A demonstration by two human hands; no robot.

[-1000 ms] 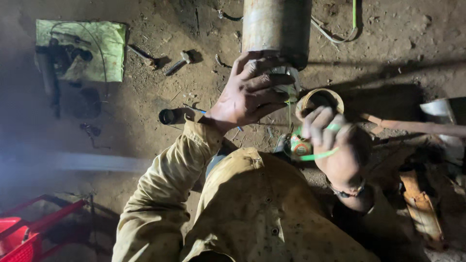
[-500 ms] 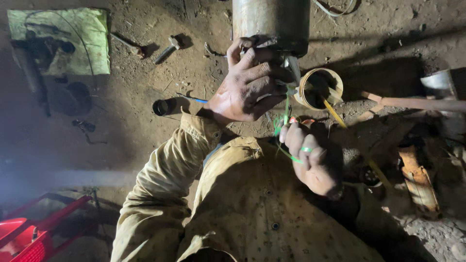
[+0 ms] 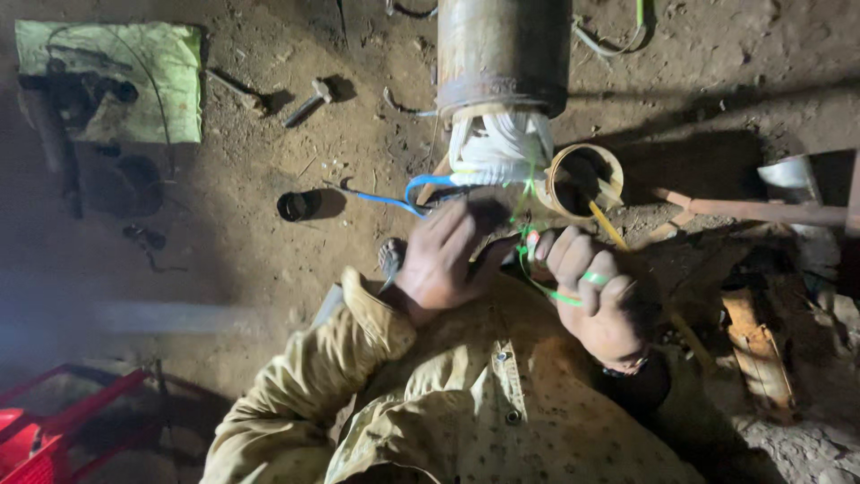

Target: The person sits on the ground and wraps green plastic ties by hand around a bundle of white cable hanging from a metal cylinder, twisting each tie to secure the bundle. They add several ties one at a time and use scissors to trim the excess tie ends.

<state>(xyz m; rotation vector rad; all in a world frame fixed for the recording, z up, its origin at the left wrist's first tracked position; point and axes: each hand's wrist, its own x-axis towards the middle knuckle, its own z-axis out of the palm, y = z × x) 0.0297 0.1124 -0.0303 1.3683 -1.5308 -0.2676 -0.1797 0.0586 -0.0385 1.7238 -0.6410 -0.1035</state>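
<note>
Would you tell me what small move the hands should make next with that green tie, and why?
Probably draw the green tie taut with the right hand while the left hand steadies things. The tie is looped over the right fingers and runs slack up to the white winding at the end of the metal cylinder.

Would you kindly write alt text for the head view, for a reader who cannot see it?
Seen from above, a person's right hand pulls a green cord running to white windings at the end of a metal cylinder on a dirt floor. The left hand grips a dark tool beside it.
</note>
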